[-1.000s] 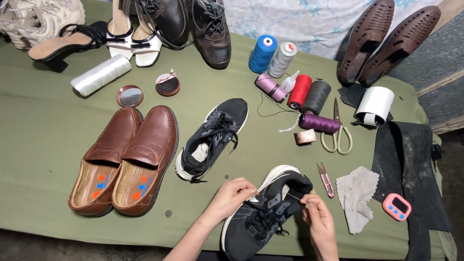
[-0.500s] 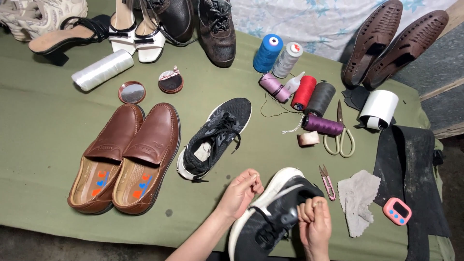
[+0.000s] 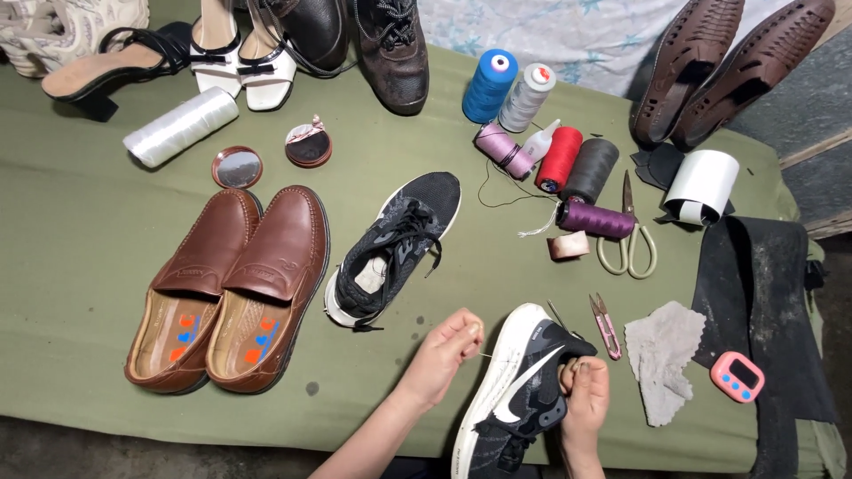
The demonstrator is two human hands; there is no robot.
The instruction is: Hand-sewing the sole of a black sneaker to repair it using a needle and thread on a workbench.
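A black sneaker with a white sole (image 3: 519, 390) lies tipped on its side at the table's near edge. My right hand (image 3: 583, 401) grips its upper from the right. My left hand (image 3: 444, 353) is just left of the sneaker's toe, fingers pinched on a thin thread that runs to the shoe. The matching black sneaker (image 3: 395, 247) lies upright further back on the green cloth (image 3: 80, 257).
Brown loafers (image 3: 231, 288) lie to the left. Thread spools (image 3: 541, 133), scissors (image 3: 627, 229), a small snipper (image 3: 605, 325), a grey rag (image 3: 664, 355), a pink timer (image 3: 737, 376), black rubber sheet (image 3: 763, 293), white tape roll (image 3: 703, 184), polish tins (image 3: 238, 167) and more shoes (image 3: 390, 49) surround.
The sneaker has been tipped from upright onto its side. My left hand has pulled away to the left of the toe with the thread; my right hand now grips the upper.
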